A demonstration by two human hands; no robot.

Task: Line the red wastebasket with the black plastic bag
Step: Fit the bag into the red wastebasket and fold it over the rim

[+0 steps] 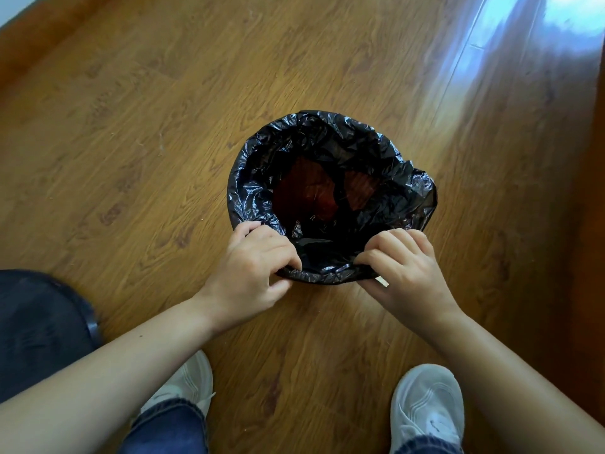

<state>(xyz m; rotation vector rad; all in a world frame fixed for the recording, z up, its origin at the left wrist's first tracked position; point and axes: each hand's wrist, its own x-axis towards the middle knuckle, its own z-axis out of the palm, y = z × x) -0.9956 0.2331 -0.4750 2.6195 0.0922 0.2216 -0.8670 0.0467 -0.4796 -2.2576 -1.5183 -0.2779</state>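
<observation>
The black plastic bag (386, 165) lies inside the round wastebasket and is folded over its rim all the way round. The red wastebasket (307, 191) shows only as a dark red glow through the thin plastic at the bottom. A loose flap of the bag sticks out at the right side. My left hand (255, 273) pinches the bag's edge at the near left of the rim. My right hand (402, 270) pinches the edge at the near right. Both hands have their fingers curled over the plastic.
The basket stands on a wooden floor (147, 126). My two white shoes (429, 404) are just below it. A dark round object (39, 329) sits at the left edge. Bright window glare falls across the floor at the top right.
</observation>
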